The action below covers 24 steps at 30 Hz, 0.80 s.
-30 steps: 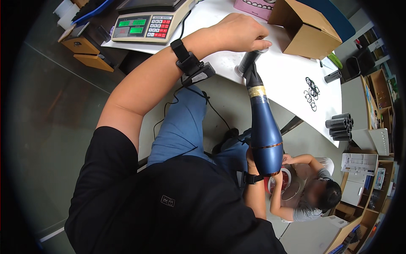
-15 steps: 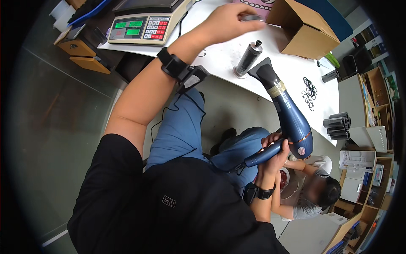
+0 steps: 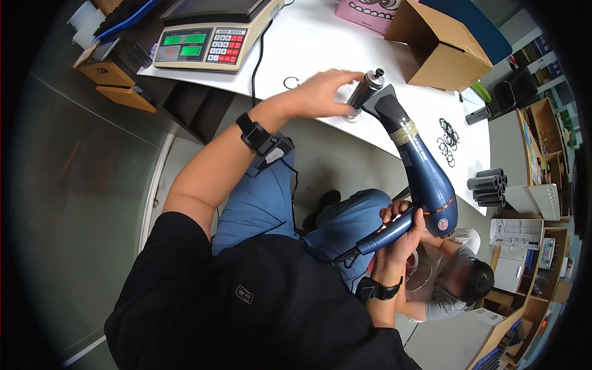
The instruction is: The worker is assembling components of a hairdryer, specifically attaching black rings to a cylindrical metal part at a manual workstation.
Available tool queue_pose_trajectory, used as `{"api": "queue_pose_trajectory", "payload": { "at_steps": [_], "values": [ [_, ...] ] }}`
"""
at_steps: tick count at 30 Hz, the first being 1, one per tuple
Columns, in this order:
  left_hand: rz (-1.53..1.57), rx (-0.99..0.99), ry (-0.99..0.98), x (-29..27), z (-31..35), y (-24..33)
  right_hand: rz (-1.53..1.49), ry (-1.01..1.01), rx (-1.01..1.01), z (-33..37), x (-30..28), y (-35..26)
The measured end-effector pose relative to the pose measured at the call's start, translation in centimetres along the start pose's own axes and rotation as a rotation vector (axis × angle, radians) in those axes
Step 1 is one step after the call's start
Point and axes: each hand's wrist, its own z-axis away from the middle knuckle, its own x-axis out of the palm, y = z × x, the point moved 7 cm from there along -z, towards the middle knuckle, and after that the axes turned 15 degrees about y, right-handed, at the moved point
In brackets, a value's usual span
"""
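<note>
My left hand reaches over the table's near edge, thumb and forefinger closed about a dark upright cylinder with a silvery base and a knobbed top. Part of the cylinder is behind the fingers. In my right hand is a dark blue hair dryer, gripped by its handle. Its flat black nozzle points up toward the cylinder, just to its right. Yellowish tape wraps the joint between nozzle and barrel. A thin open ring lies on the table left of the cylinder.
On the white table stand a scale with lit green displays, an open cardboard box and a pink box. Loose black rings and stacked dark tubes lie right. A person sits beyond the hair dryer.
My left hand has come down and toward me from beside the cardboard box to the cylinder. A grey object seen in its fingers earlier no longer shows. The hair dryer stays nearly still.
</note>
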Motion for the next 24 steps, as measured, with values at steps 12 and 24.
{"api": "queue_pose_trajectory", "payload": {
  "at_steps": [12, 24],
  "values": [
    [-0.142, -0.211, 0.214, 2.2, 0.8, 3.2, 0.029, 0.081, -0.095, 1.5, 1.0, -0.1],
    [0.054, -0.177, 0.449, -0.8, 0.1, 4.1, -0.186, 0.022, -0.126, -5.4, 3.6, -1.6]
  ]
}}
